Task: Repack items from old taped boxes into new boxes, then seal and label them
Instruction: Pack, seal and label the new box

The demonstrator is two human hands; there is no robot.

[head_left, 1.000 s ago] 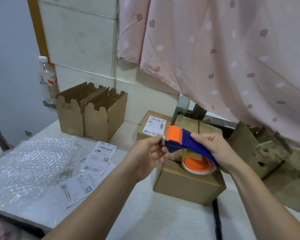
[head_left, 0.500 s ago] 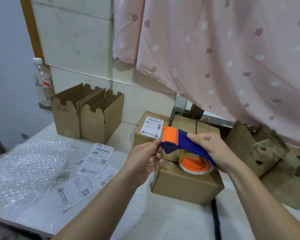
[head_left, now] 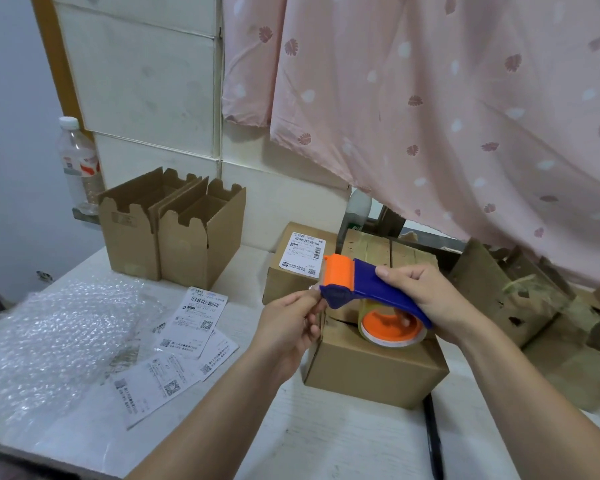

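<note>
Your right hand (head_left: 430, 299) clamped its grip round the tape dispenser (head_left: 361, 285), just above the carton (head_left: 371, 372) | long axis pointed past the carton's left edge | your left hand (head_left: 291, 327), nearer the mouth, pinched the tape end (head_left: 313, 289).

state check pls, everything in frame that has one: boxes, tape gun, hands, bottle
front box, flaps closed, no label showing
tape dispenser, held above the front box, roll loaded
right hand, grips the dispenser handle
left hand, pinches the tape end at the dispenser's front
labelled box, closed, label on top
two open boxes, upright, flaps up
bottle, upright, capped
loose labels, flat on the table
</note>
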